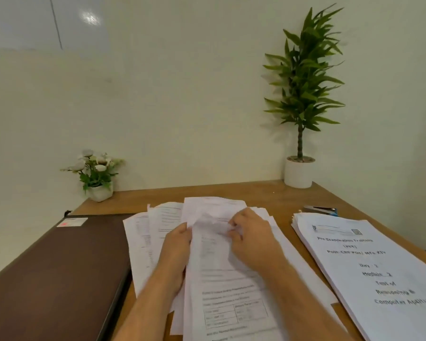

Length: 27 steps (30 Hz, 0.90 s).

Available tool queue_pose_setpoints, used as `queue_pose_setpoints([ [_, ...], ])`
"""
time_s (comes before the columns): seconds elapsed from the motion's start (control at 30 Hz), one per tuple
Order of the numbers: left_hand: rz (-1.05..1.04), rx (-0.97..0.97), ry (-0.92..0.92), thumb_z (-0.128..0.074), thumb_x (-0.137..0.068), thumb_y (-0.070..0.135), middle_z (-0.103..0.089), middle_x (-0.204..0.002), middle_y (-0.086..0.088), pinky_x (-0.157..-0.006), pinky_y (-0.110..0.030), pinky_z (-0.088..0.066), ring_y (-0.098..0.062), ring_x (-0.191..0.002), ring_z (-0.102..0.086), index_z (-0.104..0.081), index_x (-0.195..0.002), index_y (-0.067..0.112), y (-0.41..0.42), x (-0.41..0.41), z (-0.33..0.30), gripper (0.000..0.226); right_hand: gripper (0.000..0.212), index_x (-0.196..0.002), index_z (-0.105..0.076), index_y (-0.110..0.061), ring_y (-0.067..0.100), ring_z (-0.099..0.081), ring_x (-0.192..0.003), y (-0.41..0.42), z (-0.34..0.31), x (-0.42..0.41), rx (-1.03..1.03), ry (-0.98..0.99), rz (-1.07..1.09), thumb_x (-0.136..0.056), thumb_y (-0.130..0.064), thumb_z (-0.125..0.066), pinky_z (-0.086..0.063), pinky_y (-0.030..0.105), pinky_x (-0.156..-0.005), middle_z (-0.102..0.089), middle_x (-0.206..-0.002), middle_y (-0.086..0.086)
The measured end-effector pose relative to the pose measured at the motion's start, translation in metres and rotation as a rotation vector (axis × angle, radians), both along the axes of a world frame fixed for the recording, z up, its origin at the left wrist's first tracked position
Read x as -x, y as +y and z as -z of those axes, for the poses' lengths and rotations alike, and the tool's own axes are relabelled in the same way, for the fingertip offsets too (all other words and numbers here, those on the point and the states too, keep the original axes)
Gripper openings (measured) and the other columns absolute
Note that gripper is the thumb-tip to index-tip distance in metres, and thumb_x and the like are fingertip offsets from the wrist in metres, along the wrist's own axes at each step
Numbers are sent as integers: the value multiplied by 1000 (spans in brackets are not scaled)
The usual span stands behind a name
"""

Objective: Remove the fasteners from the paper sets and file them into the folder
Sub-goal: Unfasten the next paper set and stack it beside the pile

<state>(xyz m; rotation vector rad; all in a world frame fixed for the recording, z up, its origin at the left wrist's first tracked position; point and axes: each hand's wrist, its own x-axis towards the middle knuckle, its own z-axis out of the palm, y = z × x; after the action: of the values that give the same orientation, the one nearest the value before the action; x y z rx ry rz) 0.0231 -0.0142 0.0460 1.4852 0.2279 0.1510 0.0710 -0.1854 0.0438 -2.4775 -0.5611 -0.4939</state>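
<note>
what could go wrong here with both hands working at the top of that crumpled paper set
1. The top sheet is already crumpled where the left hand and right hand pinch it; pulling harder might tear it.
2. The loose papers underneath are fanned and skewed, so sets could get mixed.
3. The brown folder looks closed, so filing would need a free hand, and pages might slide meanwhile.

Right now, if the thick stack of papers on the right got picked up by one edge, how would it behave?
The thick stack looks many sheets deep, so probably heavy and saggy. If unbound, sheets may slide and fan out. No hands touch it.
</note>
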Motion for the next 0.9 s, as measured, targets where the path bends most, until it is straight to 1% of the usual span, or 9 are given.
queue_pose_setpoints([
  [0.17,-72,-54,-75,-45,-105,13,-77,-102,2,-88,-49,-60,-21,-95,-74,-71,-112,26,2,-13,15,30,28,-102,-69,-23,8,-43,-102,-6,12,11,83,-40,-140,-78,-32,-58,-33,27,-97,-51,-105,-10],
  [0.27,-48,-173,-151,-46,-104,10,-76,-105,11,-82,-33,-61,-13,-97,-72,-69,-115,33,-5,-11,18,33,24,-101,-69,-25,7,-36,-111,-8,13,14,16,-67,-101,-80,-34,-64,-38,24,-97,-44,-120,-12],
  [0.37,1,-238,-208,-47,-102,3,-77,-88,13,-67,-14,-53,-2,-81,-70,-74,-104,26,-13,-5,16,36,9,-82,-63,-27,11,-34,-127,-9,15,12,-72,-117,-98,-74,-29,-65,-31,28,-103,-46,-139,-10],
  [0.47,24,-170,-199,-49,-97,-2,-78,-89,-2,-65,-21,-55,-15,-81,-73,-77,-93,11,-13,-1,15,30,5,-75,-59,-23,10,-46,-112,-9,15,13,25,-77,-144,-73,-22,-63,-30,30,-105,-65,-109,-8],
  [0.57,10,-94,-175,-55,-91,23,-74,-87,-21,-67,-36,-58,-38,-82,-71,-72,-91,-6,-11,0,15,34,3,-76,-61,-19,14,-51,-86,-7,12,21,45,-32,-129,-77,-17,-63,-32,22,-91,-65,-79,-6],
  [0.63,-17,34,-96,-58,-92,25,-77,-96,-13,-84,-49,-59,-37,-89,-73,-77,-102,9,-7,-6,17,27,5,-72,-59,-19,13,-51,-76,-6,10,24,52,-58,-137,-76,-16,-62,-30,19,-84,-63,-71,-7],
  [0.73,-41,202,76,-66,-90,8,-77,-104,-11,-93,-55,-56,-36,-99,-72,-74,-115,18,3,-20,18,27,8,-66,-52,-20,11,-47,-61,-6,11,25,65,-154,-148,-70,-19,-59,-30,21,-81,-54,-61,-9],
  [0.8,27,150,143,-69,-87,5,-76,-106,-16,-95,-55,-55,-38,-100,-72,-72,-119,14,6,-32,13,33,10,-65,-48,-22,10,-44,-58,-7,10,26,45,-223,-149,-68,-22,-58,-31,22,-80,-52,-59,-10],
  [0.9,21,-114,103,-74,-84,4,-73,-106,-10,-81,-39,-58,-31,-94,-71,-69,-119,14,-3,-50,-2,37,9,-68,-52,-21,11,-48,-59,-9,11,25,9,-279,-160,-68,-24,-60,-32,22,-79,-58,-62,-7],
])
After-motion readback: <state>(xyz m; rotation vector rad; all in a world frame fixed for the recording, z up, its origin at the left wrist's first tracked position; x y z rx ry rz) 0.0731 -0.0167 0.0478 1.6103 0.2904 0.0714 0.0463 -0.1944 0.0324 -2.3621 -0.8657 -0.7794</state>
